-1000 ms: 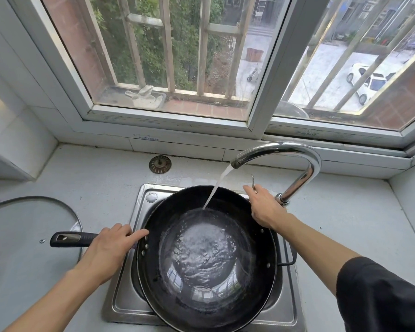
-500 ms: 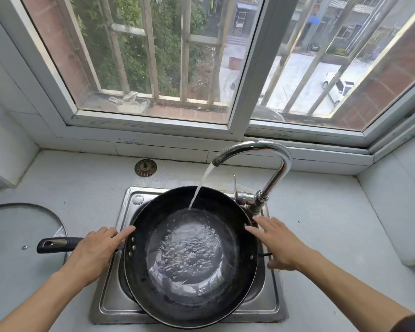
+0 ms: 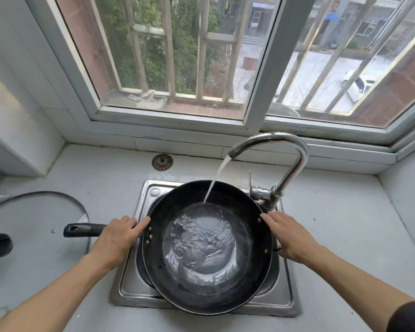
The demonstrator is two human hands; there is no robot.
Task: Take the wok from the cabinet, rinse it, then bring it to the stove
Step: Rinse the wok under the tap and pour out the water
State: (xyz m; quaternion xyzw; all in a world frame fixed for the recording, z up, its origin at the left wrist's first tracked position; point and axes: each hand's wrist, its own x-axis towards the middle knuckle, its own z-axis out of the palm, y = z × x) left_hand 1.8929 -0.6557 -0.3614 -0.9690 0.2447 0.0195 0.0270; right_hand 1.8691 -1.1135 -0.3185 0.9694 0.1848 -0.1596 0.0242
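While running water into it, kept the black round metal wok (image 3: 207, 250) bowl-up over the small stainless-steel sink (image 3: 130, 283), near rim overhanging the basin's front edge, with a shallow rippling pool in the bottom. Gripped its long black stick handle (image 3: 84, 230) with the left hand (image 3: 116, 238), fingers curled round it close to the bowl and forefinger laid straight toward the rim. Rested the right hand (image 3: 290, 236) on the opposite rim with fingers fairly straight and unclenched; could not make out any thumb hold on the small side loop beneath. Let the thin stream of water (image 3: 216, 178) from the curved chrome faucet (image 3: 295, 149) strike the far inner wall just above the pool.

Seemed best, for a proper rinse, to take a firm hold on both sides and rock the bowl slowly, swirling the pool up over the dark walls, then tip it out toward the far side of the basin. Needed care with the faucet base, just beside the right fingertips, and with the spout overhead when lifting. Probably also wise to close the upright tap lever (image 3: 250, 180) before carrying off.

Left a round glass lid (image 3: 34, 224) lying on the pale grey surface (image 3: 345, 224) beneath the handle's end, and a round metal sink strainer (image 3: 162, 162) behind the basin.
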